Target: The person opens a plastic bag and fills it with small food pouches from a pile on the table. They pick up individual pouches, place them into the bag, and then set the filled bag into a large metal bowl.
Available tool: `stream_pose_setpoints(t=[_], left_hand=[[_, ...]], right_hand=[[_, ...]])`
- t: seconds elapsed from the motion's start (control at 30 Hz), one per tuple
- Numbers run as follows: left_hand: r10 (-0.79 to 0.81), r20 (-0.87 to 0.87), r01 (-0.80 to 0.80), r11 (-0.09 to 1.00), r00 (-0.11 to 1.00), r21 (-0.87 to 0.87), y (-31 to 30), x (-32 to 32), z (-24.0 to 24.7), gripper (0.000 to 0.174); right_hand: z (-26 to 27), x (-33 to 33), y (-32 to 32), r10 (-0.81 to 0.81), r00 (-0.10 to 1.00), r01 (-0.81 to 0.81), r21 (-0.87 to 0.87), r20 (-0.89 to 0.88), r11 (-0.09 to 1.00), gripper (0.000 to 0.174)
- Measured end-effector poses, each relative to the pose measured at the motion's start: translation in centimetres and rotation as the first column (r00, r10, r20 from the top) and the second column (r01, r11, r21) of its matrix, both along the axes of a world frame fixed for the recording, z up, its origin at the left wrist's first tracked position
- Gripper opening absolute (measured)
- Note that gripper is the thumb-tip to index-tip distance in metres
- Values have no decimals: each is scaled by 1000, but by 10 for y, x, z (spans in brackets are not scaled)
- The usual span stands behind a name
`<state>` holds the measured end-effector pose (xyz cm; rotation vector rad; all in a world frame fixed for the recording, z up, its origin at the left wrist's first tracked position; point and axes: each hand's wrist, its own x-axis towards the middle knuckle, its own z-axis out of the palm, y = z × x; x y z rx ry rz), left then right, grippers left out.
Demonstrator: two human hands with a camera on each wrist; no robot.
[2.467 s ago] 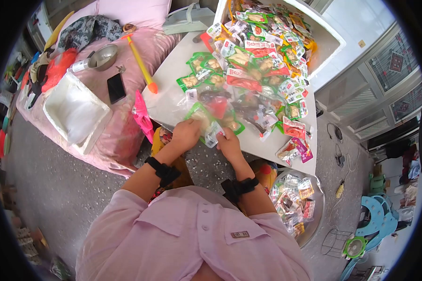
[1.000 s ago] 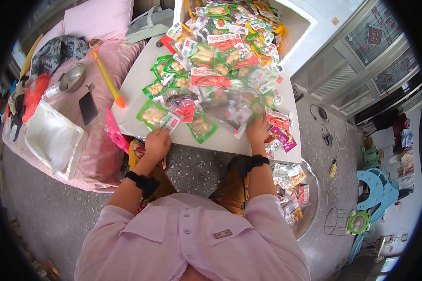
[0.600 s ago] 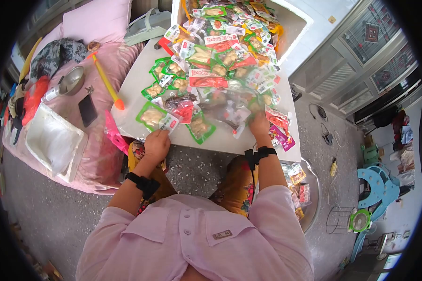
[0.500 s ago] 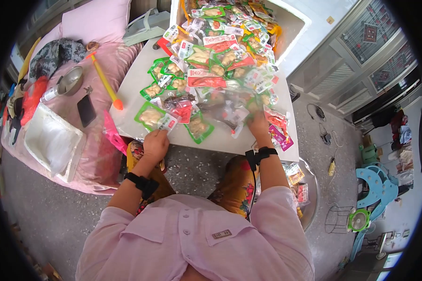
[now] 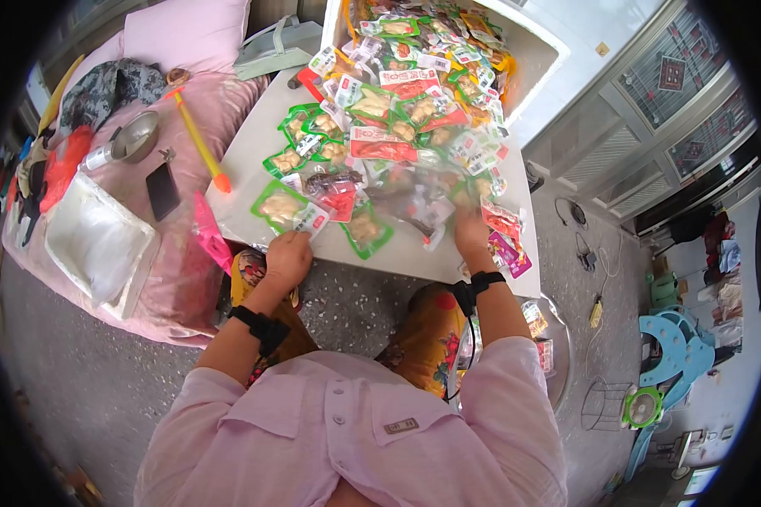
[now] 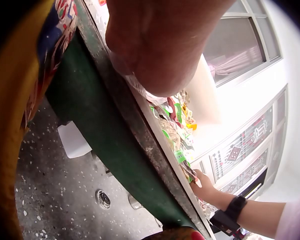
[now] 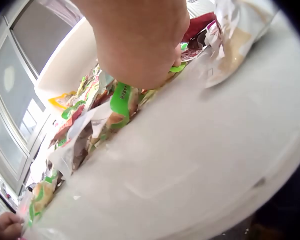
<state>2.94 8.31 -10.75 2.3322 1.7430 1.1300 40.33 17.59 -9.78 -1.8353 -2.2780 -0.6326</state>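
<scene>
In the head view, the left hand (image 5: 289, 258) holds the near corner of a green-edged packet (image 5: 279, 207) at the table's front edge. The right wrist view catches this hand (image 7: 9, 226) beside clear plastic. The right hand (image 5: 472, 235) grips a green-edged packet at the right of the spread, its fingertips blurred among the packets. A bit of green edge (image 7: 178, 68) shows at its fingers in the right wrist view. Between the hands lie another green-edged packet (image 5: 365, 230) and a red one (image 5: 340, 204), with hazy clear plastic beside them.
A white foam box (image 5: 539, 51) full of packets stands at the back of the white table (image 5: 245, 160). A metal basin (image 5: 558, 372) with packets is below right. On the pink bed at left lie a foam tray (image 5: 101, 241), a phone (image 5: 162, 192) and a yellow stick (image 5: 196, 139).
The packet held by both hands earlier lies at the table's left front, the left hand at its corner. The right hand moved right into the spread; lately both hands have barely moved.
</scene>
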Motion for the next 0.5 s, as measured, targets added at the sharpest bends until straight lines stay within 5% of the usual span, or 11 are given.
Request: stream_pose_setpoints(t=[0.1,0.2,0.4,0.5], left_hand=[[-7,4,7,1000,1000,8,-1,0,2,15],[-16,4,16,999,1000,33,0,0,2,15],[-14,11,14,1000,1000,24,-1,1,6,12],[-13,26,13,1000,1000,20,-1,1,6,12]], right_hand=[[23,-9,-11,-84,978,75,-50,-189,996,27],[43,-15,-22,59,975,-18,187,-213,982,25],[76,-16,-31,132,965,-56,310,-227,949,23],[108,-26,-45,188,879,-19,361,-438,932,23]])
